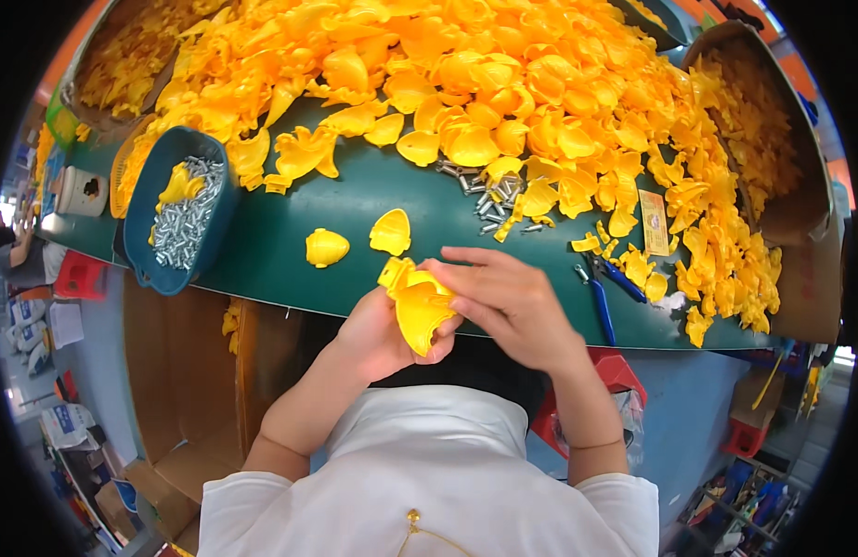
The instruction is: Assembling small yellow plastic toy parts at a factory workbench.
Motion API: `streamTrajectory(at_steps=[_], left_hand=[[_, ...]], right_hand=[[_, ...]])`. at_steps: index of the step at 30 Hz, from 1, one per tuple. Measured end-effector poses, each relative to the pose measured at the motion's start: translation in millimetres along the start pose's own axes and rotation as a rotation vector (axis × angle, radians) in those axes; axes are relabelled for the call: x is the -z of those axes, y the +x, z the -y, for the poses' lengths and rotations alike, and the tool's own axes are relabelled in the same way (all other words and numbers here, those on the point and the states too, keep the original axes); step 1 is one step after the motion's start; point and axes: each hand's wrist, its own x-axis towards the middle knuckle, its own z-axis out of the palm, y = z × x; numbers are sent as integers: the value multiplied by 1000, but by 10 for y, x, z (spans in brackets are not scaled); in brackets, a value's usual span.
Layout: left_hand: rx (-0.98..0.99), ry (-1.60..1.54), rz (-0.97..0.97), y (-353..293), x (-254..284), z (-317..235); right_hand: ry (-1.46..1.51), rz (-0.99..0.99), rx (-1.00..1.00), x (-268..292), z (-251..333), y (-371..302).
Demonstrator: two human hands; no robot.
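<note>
Just past the table's near edge, my left hand (366,332) grips a curved, hollow yellow plastic shell piece (422,311) from below and the left. My right hand (517,302) reaches over from the right, its thumb and fingers closed on the shell's upper right side. Whether a small part sits under those fingers is hidden. On the green table (280,265) beyond my hands lie two smaller yellow pieces, a rounded one (327,248) and a pointed oval one (390,232).
A large heap of yellow plastic pieces (550,84) covers the table's back. Small metal cylinders fill a teal bin (143,218) at left; others lie loose (492,206). Blue-handled pliers (603,311) rest at right, near a paper card (653,223). A cardboard box (183,371) stands below left.
</note>
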Motion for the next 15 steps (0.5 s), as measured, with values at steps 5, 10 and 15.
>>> streamTrajectory(at_steps=[5, 10, 15], left_hand=[[-84, -139, 68, -37, 16, 102], [-202, -35, 69, -38, 16, 110], [-196, 13, 35, -45, -53, 15]], right_hand=[[-135, -291, -155, 98, -95, -136], [-571, -383, -201, 345, -305, -129], [-880, -146, -68, 248, -176, -230]])
